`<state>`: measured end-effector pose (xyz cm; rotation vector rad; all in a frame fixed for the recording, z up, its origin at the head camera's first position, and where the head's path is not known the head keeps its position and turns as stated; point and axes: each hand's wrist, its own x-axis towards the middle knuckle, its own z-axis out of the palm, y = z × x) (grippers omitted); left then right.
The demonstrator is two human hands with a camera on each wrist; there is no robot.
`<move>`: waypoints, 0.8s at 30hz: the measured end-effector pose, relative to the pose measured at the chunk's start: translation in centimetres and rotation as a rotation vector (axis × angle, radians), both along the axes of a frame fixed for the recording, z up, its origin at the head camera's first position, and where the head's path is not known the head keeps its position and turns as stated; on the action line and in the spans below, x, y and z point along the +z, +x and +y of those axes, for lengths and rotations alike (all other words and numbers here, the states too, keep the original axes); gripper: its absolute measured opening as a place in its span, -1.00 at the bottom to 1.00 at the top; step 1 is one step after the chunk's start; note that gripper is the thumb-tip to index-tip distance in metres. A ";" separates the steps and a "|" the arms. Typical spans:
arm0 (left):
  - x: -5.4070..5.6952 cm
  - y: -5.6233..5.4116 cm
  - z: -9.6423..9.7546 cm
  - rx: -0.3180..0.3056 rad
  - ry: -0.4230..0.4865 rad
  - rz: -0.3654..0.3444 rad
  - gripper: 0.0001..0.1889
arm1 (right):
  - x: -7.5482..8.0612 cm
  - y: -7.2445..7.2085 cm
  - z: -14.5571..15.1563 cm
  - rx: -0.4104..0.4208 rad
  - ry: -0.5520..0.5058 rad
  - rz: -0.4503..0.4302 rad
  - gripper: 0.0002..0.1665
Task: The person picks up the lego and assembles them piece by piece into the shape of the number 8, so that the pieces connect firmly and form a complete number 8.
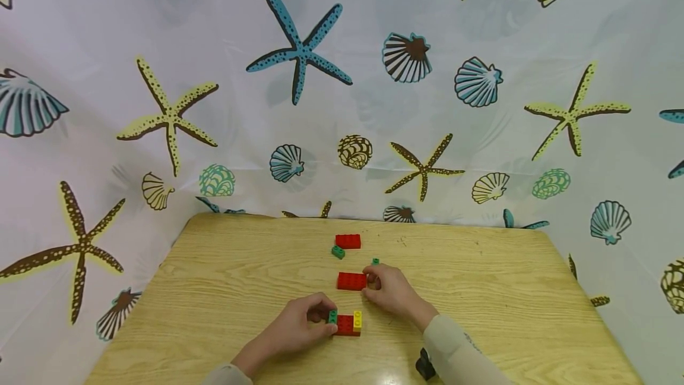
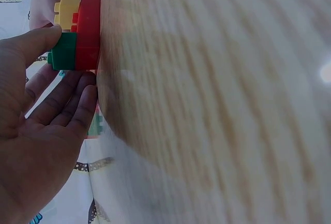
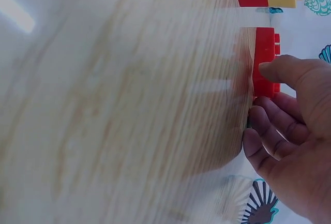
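- Head view: by the left hand (image 1: 301,324), a green brick (image 1: 333,316) is pinched between thumb and fingers; by the right hand (image 1: 394,293), a middle red brick (image 1: 351,281) is gripped at its right end. The middle red brick is set on the table (image 1: 240,272), ahead and to the right of the left hand, with the right hand much nearer. Its long axis is laid from left to right, roughly parallel to that of the near red brick (image 1: 344,324), on which the green brick is seated at the left end and a yellow brick (image 1: 357,319) at the right. Farther off, a far red brick (image 1: 348,241), a loose green piece (image 1: 338,252) and a part-hidden green piece (image 1: 376,261) are seen.
- Left wrist view: the thumb is pressed on the green brick; red studs are left bare between green and yellow.
- Right wrist view: the thumb is laid on the middle red brick's plain, glossy side; no brick is seen on its studs. How firmly it is held cannot be told.
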<state>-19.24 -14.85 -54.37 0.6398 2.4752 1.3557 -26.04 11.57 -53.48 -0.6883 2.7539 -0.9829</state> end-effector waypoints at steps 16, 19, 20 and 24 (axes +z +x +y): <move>-0.1 0.1 0.2 -0.009 0.014 0.013 -0.70 | -0.2 0.2 0.3 -0.015 -0.025 -0.027 -0.64; -0.1 0.1 0.2 -0.005 0.013 0.015 -0.70 | -0.2 0.2 0.3 -0.013 -0.034 -0.021 -0.66; -0.1 0.1 0.1 -0.003 0.011 0.015 -0.70 | -0.1 0.2 0.3 -0.015 -0.035 -0.021 -0.66; 0.0 0.0 0.1 0.001 0.008 0.013 -0.69 | 0.2 0.5 0.4 0.000 -0.045 0.007 -0.67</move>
